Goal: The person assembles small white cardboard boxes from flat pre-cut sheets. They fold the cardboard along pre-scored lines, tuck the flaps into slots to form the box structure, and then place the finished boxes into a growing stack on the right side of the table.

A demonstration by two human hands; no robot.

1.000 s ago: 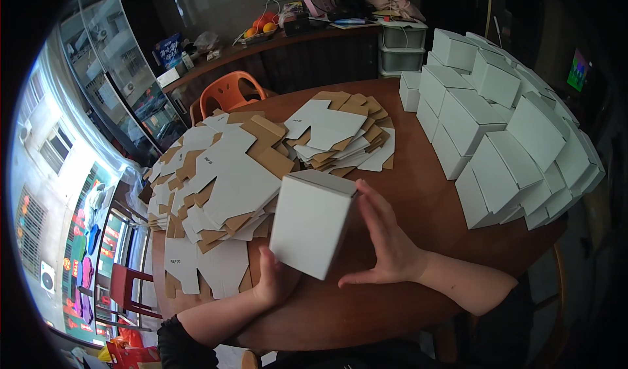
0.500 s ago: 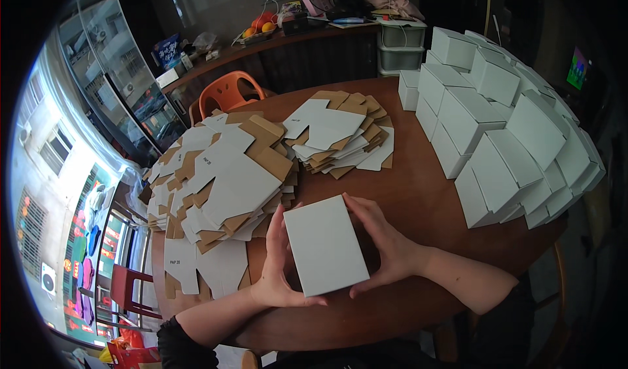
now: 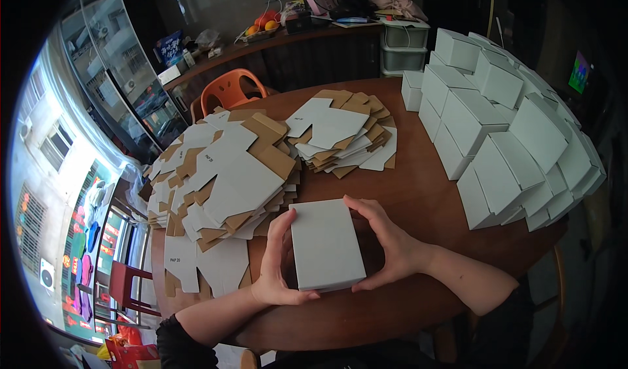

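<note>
Between my hands is a white cardboard box (image 3: 327, 243), closed and held near the front of the round brown table (image 3: 405, 192). My left hand (image 3: 279, 264) grips its left side, with the thumb along the near left corner. On the right side, my right hand (image 3: 387, 243) has a finger at the far corner and the thumb at the near corner. Flat unfolded box blanks (image 3: 242, 173), white outside and brown inside, lie in a large heap just beyond my left hand. A smaller pile of blanks (image 3: 337, 127) sits farther back.
Finished white boxes (image 3: 474, 117) are stacked high on the table's right side. An orange chair (image 3: 232, 89) stands behind the table. Against the back wall runs a sideboard (image 3: 261, 52) with fruit, bags and other items; grey drawers (image 3: 403, 45) are beside it.
The box has tilted and turned slightly in my hands, so more of its near side shows. Both hands keep hold of it in nearly the same place.
</note>
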